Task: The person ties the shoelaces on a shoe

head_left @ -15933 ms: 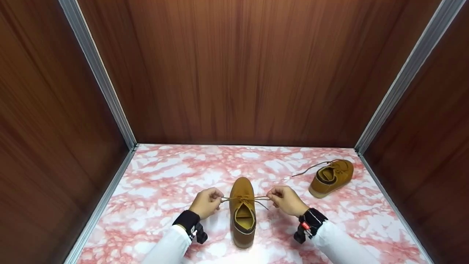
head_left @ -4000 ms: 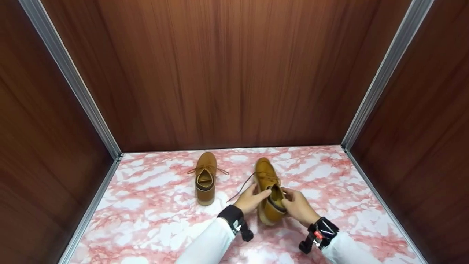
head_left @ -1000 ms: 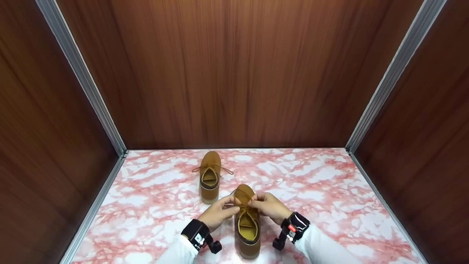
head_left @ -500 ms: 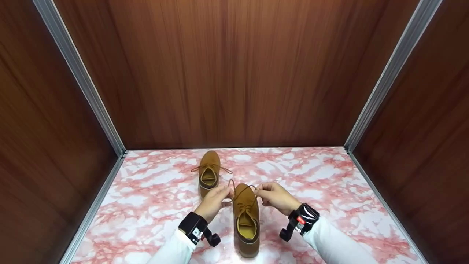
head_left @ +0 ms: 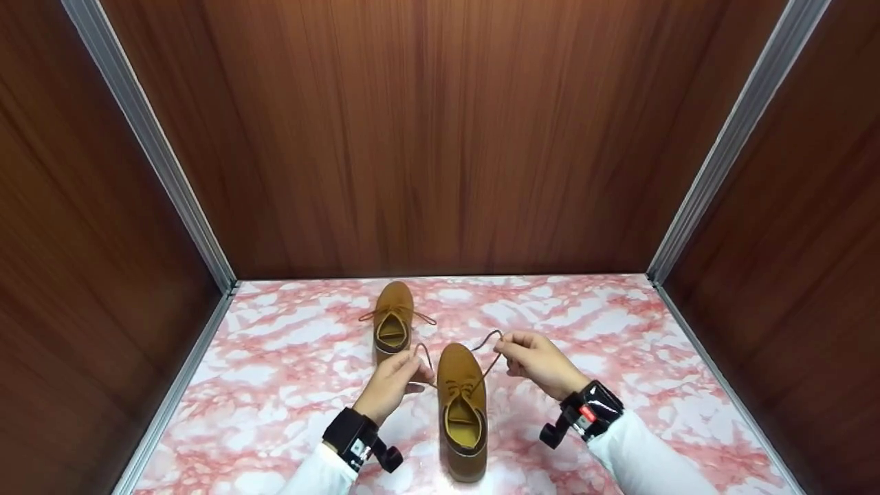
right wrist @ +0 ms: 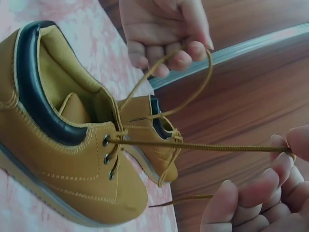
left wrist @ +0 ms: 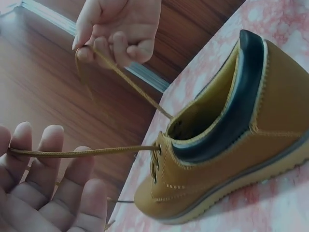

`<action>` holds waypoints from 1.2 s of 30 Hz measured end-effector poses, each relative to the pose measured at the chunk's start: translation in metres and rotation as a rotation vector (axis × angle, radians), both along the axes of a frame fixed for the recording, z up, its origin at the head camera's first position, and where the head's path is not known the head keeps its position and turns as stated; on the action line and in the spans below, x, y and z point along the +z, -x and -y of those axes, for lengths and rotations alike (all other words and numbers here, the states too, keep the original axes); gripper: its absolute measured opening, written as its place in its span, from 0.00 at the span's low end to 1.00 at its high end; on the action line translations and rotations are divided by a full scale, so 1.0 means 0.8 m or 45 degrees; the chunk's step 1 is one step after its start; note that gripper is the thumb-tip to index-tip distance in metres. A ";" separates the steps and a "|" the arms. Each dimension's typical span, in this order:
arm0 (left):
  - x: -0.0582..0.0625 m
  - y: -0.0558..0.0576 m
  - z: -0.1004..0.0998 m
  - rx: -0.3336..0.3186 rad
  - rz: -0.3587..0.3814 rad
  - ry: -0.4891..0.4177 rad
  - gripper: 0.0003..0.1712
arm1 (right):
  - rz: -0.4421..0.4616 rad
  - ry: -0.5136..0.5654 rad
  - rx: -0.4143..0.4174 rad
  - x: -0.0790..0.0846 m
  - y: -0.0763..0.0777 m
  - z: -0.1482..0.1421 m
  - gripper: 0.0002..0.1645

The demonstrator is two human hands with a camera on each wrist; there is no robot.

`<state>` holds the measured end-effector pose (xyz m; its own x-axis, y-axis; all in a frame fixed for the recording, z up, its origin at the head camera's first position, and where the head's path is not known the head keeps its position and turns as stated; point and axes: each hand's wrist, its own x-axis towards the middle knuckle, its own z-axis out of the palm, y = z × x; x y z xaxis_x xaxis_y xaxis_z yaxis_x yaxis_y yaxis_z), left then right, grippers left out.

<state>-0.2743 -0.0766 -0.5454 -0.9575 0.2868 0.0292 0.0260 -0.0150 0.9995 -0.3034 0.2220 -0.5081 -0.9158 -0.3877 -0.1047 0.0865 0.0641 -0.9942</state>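
Note:
A tan lace-up shoe [head_left: 457, 362] stands on the table, toe pointing away, with a dark padded collar [right wrist: 29, 82]. My left hand [head_left: 386, 390] is left of it and pinches one shoelace [left wrist: 87, 153], which bends over in a loop. On the other side my right hand [head_left: 540, 361] pinches the other shoelace [right wrist: 207, 146] between thumb and forefinger, drawn up taut from the top eyelet. Its loose end hangs beyond the fingers. The laces run apart to either side, with no knot showing between them.
A matching tan shoe [head_left: 394, 297] stands behind and to the left, its lace tied in a bow [head_left: 424, 319]. The table [head_left: 289, 412] has a pink-and-white marbled top. Brown wood panels [head_left: 440, 137] with metal corner strips [head_left: 148, 137] enclose it on three sides.
The bow-tied shoe, worked on first, went to the back left. The other shoe was brought from the right to the middle. Lately the hands have drawn its crossed laces apart.

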 end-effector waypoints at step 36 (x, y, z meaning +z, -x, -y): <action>-0.043 -0.017 0.020 0.178 -0.144 0.288 0.15 | -0.217 -0.265 -0.407 -0.021 -0.026 -0.029 0.17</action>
<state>-0.2609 -0.0929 -0.5802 -0.9826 0.1636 0.0883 0.1235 0.2193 0.9678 -0.2823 0.2453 -0.5248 -0.9976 -0.0676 0.0127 -0.0300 0.2622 -0.9646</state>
